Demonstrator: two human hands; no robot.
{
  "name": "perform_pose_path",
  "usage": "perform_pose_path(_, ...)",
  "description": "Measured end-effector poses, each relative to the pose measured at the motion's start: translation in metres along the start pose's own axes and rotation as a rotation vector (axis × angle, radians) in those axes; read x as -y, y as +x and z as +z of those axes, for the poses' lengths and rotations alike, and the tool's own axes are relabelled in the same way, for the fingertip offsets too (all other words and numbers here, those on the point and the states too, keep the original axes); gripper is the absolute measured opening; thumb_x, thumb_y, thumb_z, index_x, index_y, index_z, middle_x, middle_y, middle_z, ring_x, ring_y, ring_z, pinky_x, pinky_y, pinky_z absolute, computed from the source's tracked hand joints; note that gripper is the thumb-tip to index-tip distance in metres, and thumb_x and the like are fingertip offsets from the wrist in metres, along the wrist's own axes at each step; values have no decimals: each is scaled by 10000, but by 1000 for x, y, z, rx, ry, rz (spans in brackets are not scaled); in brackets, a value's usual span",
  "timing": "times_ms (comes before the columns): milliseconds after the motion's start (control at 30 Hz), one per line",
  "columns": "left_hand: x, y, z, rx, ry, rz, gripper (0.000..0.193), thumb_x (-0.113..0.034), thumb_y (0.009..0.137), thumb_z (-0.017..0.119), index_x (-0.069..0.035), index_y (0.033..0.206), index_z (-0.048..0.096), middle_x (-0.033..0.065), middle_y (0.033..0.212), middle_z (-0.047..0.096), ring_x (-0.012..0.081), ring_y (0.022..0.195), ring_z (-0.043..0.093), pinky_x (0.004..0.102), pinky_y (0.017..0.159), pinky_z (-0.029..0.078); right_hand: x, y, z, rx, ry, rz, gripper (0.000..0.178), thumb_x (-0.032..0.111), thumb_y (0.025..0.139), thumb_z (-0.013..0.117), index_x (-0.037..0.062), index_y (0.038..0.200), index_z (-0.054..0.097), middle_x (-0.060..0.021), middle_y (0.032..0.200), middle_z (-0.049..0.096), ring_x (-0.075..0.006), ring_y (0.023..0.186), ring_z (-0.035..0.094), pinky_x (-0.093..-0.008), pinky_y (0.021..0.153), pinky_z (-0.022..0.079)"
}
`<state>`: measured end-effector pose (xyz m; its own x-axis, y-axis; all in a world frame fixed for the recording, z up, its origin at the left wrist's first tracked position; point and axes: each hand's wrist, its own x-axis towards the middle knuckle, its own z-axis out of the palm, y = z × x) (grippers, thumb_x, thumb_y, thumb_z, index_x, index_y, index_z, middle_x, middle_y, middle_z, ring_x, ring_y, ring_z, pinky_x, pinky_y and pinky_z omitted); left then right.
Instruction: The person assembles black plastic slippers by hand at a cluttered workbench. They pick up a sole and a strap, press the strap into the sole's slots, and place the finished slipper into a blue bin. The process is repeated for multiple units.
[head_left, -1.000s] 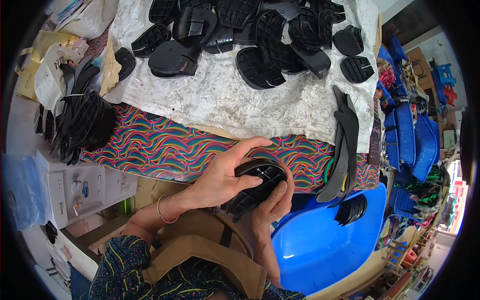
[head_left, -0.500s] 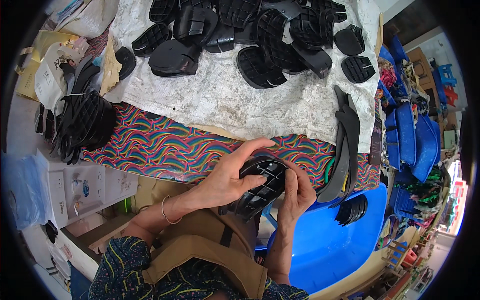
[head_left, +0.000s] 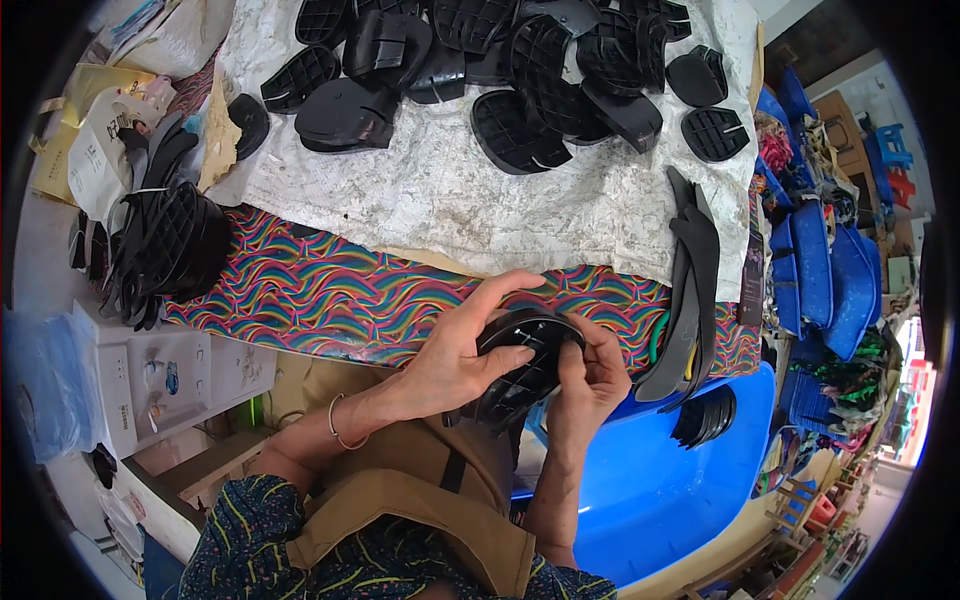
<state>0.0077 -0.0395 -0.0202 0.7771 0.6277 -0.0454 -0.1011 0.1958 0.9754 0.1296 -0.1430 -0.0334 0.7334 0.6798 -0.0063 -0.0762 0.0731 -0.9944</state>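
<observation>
My left hand [head_left: 468,352] grips a black molded shoe sole [head_left: 523,385] by its left side, the thumb lying across its gridded inner face and the index finger stretched past its top edge. At the sole's upper right rim, the bent fingers and thumb of my right hand [head_left: 588,375] pinch the edge. The sole is held tilted over my lap, just in front of the table edge. Whether a strap is between my right fingers is hidden. Several dark straps [head_left: 690,290] hang over the table's front edge, right of my hands.
Several more black soles [head_left: 520,130] lie piled on a stained white sheet [head_left: 420,210] over a wavy-patterned tabletop [head_left: 330,290]. Straps and soles form a bundle [head_left: 180,240] at left. At my right stands a blue tub [head_left: 650,500] with a stack of black pieces [head_left: 706,417] in it.
My right thumb has shifted slightly left and down along the sole's rim, and its fingers have curled more. The sole is turned slightly; my left hand stays nearly in place.
</observation>
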Motion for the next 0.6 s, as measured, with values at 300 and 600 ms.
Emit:
perform_pose_path(300, -4, 8, 0, -228, -17, 186, 485, -32, 935, 638, 3, 1370, 425, 118, 1129, 650, 129, 1043, 621, 263, 909, 489, -6, -34, -17, 148, 291, 324, 419, 105, 957, 614, -96, 1318, 540, -116, 1119, 685, -132, 917, 656, -249, 793, 506)
perform_pose_path(600, 11, 0, 12, -338, 137, 433, 414, 7, 921, 641, 36, 1303, 483, 136, 1169, 633, 154, 1044, 640, 281, 893, 518, -9, -35, 12, -90, -52, 121, 266, 60, 949, 615, -79, 1172, 653, 16, 833, 643, -19, 696, 495, -184, 590, 362)
